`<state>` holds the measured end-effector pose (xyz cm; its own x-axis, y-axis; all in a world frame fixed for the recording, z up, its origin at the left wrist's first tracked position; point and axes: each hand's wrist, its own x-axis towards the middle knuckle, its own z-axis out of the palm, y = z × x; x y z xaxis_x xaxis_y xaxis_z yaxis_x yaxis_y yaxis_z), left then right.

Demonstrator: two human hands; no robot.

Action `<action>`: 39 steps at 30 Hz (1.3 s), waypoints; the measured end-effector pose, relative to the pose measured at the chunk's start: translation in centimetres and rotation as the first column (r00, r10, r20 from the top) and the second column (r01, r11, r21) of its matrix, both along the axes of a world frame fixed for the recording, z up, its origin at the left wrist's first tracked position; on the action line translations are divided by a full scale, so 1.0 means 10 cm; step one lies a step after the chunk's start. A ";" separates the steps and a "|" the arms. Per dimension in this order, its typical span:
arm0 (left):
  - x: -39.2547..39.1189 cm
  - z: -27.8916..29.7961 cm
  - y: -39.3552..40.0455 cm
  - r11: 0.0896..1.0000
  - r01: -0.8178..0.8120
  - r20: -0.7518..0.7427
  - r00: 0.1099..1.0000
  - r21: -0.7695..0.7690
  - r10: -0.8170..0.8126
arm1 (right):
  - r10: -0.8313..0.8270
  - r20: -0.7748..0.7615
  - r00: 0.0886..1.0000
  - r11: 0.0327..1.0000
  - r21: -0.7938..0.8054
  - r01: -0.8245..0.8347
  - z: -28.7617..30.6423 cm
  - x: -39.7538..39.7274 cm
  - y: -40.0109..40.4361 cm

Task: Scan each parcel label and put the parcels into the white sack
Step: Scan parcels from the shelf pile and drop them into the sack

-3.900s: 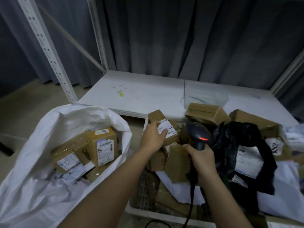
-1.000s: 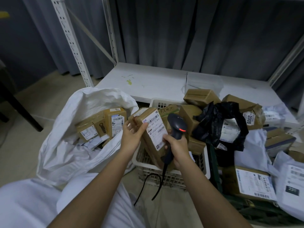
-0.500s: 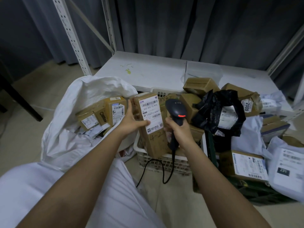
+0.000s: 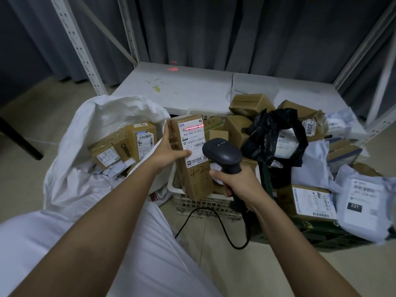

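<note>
Above the near rim of a white slotted plastic crate, the left hand holds a long brown cardboard parcel upright, its lower end down in the crate. The fingers wrap the parcel's left edge and the thumb presses across the white printed shipping label, which is turned toward the camera, probably so that the barcode faces the reader squarely. The right hand is clenched round the grip of a dark grey corded handheld barcode scanner, whose head is tipped up and away at the label. A thin red scan line lies across the uppermost barcode, so the scan of this parcel appears to be under way; whether it has registered cannot be told.

To the left, just beside the crate, a large white woven sack stands with its mouth slumped open toward the person, several labelled brown boxes already inside. It sits within easy reach of the left hand, which suits dropping the parcel straight in after the read. To the right, more brown boxes, a crumpled black plastic mailer bag and pale grey mailer bags are heaped waiting. A black cable trails over the floor from the scanner.
</note>
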<state>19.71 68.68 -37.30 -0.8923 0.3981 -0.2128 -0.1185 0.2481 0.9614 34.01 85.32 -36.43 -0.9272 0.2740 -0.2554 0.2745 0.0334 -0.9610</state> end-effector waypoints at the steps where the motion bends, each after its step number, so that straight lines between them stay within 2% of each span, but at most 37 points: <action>1: 0.00 0.00 0.00 1.000 -0.003 0.001 1.000 -0.002 0.003 | -0.013 0.007 1.000 1.000 -0.011 0.013 0.00 0.00 0.00; 12: 0.02 -0.08 -0.07 0.997 -0.055 -0.036 0.998 0.059 0.057 | -0.035 -0.051 0.998 0.999 -0.025 0.034 0.00 -0.08 -0.07; 17: -0.12 0.13 -0.47 0.954 -0.233 -0.116 0.960 0.188 0.257 | -0.113 -0.094 0.989 0.990 -0.093 0.104 0.08 -0.50 -0.30; 22: -0.30 0.60 -1.10 0.890 -0.420 -0.315 0.833 0.178 0.456 | -0.069 -0.026 0.997 0.990 -0.122 0.066 0.16 -1.05 -0.70; 26: -0.42 0.63 -1.57 0.876 -0.477 -0.448 0.769 0.072 0.456 | -0.080 0.036 0.996 0.993 -0.079 0.082 0.05 -1.43 -0.99; 31: -0.67 0.35 -1.89 0.826 -0.541 -0.514 0.760 -0.160 0.398 | -0.236 0.093 0.967 0.972 0.021 0.235 -0.29 -1.89 -1.20; 37: -1.13 -0.23 -1.78 0.806 -0.464 -0.449 0.848 -0.368 0.283 | -0.300 0.118 0.947 0.928 0.264 0.261 -0.67 -2.28 -1.36; 39: -1.27 -0.43 -1.71 0.821 -0.384 -0.406 0.890 -0.423 0.206 | -0.352 0.123 0.928 0.914 0.260 0.312 -0.79 -2.35 -1.38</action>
<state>6.99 51.61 -41.58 -0.9993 0.0294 0.0220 0.0362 0.6910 0.7219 10.52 71.47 -44.37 -0.7231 0.6283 -0.2870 0.4606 0.1288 -0.8782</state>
